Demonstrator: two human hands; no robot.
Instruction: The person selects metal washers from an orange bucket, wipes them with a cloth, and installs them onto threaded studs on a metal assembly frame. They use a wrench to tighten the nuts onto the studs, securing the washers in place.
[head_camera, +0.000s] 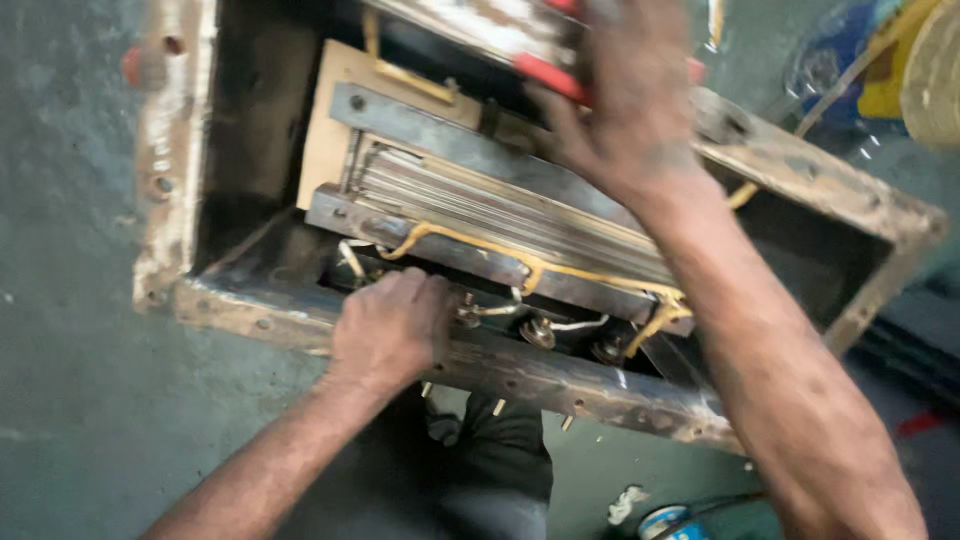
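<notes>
A rusty open metal box lies on the floor with a transformer core of stacked steel plates inside, wrapped by yellow sleeved wires. My left hand is curled over the near rim of the box, fingers closed around something small by the terminal bolts; what it grips is hidden. My right hand reaches across the far side of the box, fingers spread, resting against a red-edged part at the top. The frame is blurred there.
Grey concrete floor surrounds the box. A blue and yellow bundle lies at the upper right. A small round tin and a scrap of white rag lie on the floor near my dark-clothed knees.
</notes>
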